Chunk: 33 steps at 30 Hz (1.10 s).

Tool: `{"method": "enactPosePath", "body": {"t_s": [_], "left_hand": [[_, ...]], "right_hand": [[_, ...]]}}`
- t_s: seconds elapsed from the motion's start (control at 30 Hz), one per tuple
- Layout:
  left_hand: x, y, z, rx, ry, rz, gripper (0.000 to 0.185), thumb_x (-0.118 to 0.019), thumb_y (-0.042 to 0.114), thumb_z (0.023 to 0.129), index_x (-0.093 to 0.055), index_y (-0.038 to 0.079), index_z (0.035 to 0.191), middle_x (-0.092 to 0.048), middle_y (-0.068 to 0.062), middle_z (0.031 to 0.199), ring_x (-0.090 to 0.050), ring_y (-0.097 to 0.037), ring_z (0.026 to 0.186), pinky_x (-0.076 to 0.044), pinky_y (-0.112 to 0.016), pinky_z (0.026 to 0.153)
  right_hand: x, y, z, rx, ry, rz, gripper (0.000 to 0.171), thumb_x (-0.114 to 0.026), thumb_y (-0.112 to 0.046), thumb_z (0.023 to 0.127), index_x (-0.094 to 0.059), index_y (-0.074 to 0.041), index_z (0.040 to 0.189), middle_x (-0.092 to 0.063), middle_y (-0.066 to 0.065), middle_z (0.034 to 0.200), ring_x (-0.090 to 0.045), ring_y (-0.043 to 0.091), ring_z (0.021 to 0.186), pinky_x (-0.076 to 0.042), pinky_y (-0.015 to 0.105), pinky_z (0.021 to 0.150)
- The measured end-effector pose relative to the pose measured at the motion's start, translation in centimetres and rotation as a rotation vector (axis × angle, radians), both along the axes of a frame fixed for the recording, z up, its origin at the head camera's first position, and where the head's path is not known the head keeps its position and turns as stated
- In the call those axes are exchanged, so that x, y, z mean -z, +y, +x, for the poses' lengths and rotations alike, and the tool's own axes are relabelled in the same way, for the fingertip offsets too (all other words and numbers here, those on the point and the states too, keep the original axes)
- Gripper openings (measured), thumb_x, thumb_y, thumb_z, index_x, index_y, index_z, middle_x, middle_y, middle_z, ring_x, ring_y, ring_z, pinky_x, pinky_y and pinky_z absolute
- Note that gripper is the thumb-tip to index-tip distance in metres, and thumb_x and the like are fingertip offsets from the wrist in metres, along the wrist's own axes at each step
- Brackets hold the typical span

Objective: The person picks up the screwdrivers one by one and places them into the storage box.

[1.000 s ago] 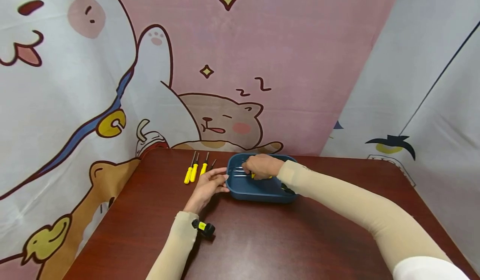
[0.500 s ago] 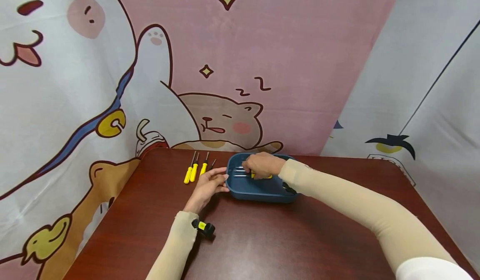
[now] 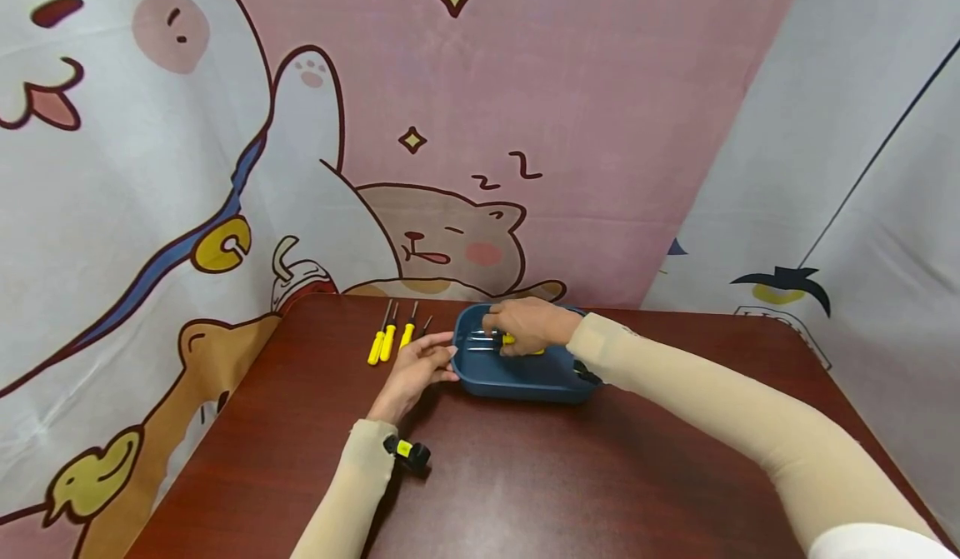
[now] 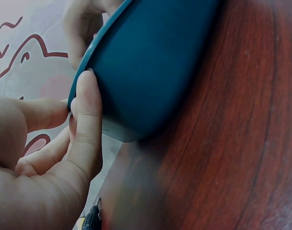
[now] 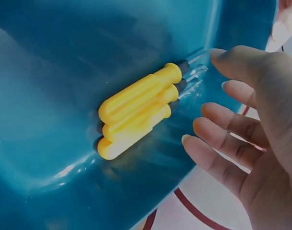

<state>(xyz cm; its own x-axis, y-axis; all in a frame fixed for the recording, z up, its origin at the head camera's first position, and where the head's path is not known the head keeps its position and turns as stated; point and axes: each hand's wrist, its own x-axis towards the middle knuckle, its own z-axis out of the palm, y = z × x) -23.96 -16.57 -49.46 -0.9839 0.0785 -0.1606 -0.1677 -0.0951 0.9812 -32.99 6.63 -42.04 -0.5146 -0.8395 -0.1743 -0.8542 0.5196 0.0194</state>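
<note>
A blue rectangular tray (image 3: 517, 389) stands on the table near its back edge. My left hand (image 3: 408, 374) pinches the left rim of this tray between thumb and fingers, as the left wrist view shows up close. Inside the tray, three screwdrivers with yellow handles (image 5: 141, 96) lie side by side, their shafts pointing toward the left end. Above them is my right hand (image 3: 528, 324), its fingers (image 5: 222, 127) spread and loosely bent around nothing. In the right wrist view the thumb overlaps the end of one shaft, and the handles lie apart from the fingers.
Several more yellow-handled screwdrivers (image 3: 387, 338) lie on the table left of the tray, just beyond my left hand. The reddish-brown table (image 3: 540, 476) reaches back to a printed cartoon cloth (image 3: 600, 167) hanging behind it.
My right hand has lifted slightly and its fingers have loosened, so more of a yellow screwdriver handle shows beneath it. My left hand and the tray have stayed in place.
</note>
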Motion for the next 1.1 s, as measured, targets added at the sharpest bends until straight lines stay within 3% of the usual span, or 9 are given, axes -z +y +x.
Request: {"method": "enactPosePath", "body": {"t_s": [0.23, 0.47, 0.8, 0.97, 1.1], "left_hand": [[0.0, 0.1, 0.0, -0.007, -0.003, 0.006, 0.042, -0.065, 0.005, 0.099, -0.059, 0.001, 0.14, -0.065, -0.027, 0.112, -0.067, -0.017, 0.071, -0.064, -0.028, 0.07], [0.1, 0.1, 0.1, 0.0, -0.014, -0.001, 0.043, -0.065, 0.007, 0.099, -0.058, 0.002, 0.141, -0.064, -0.03, 0.115, -0.067, -0.016, 0.071, -0.064, -0.03, 0.072], [0.0, 0.2, 0.1, 0.0, -0.011, 0.007, 0.042, -0.065, 0.007, 0.099, -0.059, 0.002, 0.14, -0.064, -0.03, 0.117, -0.068, -0.016, 0.072, -0.064, -0.03, 0.072], [0.0, 0.1, 0.1, -0.005, -0.013, -0.001, 0.041, -0.065, 0.007, 0.099, -0.059, 0.002, 0.14, -0.066, -0.026, 0.112, -0.068, -0.017, 0.071, -0.064, -0.03, 0.072], [-0.1, 0.1, 0.1, -0.011, -0.014, 0.011, 0.04, -0.066, 0.006, 0.099, -0.06, 0.003, 0.139, -0.067, -0.022, 0.108, -0.067, -0.017, 0.072, -0.064, -0.029, 0.071]], "right_hand": [[-0.7, 1.4, 0.9, 0.055, -0.007, -0.093, 0.047, -0.074, -0.04, 0.093, -0.062, -0.026, 0.136, -0.061, 0.004, 0.136, -0.062, 0.021, 0.118, -0.057, 0.047, 0.099], [-0.6, 3.1, 1.4, 0.146, -0.073, -0.177, 0.056, -0.072, -0.045, 0.094, -0.056, -0.03, 0.146, -0.051, 0.003, 0.154, -0.049, 0.031, 0.142, -0.044, 0.057, 0.115], [-0.6, 5.6, 2.1, 0.188, -0.05, -0.247, 0.065, -0.067, -0.054, 0.095, -0.049, -0.031, 0.153, -0.043, 0.003, 0.161, -0.037, 0.031, 0.15, -0.032, 0.06, 0.121], [-0.5, 6.7, 2.7, 0.248, -0.051, -0.291, 0.072, -0.065, -0.057, 0.095, -0.043, -0.027, 0.157, -0.036, 0.007, 0.166, -0.032, 0.034, 0.152, -0.03, 0.063, 0.121], [-0.1, 7.4, 3.2, 0.321, -0.083, -0.338, 0.075, -0.063, -0.059, 0.095, -0.036, -0.031, 0.16, -0.031, 0.005, 0.168, -0.029, 0.033, 0.154, -0.028, 0.064, 0.122]]}}
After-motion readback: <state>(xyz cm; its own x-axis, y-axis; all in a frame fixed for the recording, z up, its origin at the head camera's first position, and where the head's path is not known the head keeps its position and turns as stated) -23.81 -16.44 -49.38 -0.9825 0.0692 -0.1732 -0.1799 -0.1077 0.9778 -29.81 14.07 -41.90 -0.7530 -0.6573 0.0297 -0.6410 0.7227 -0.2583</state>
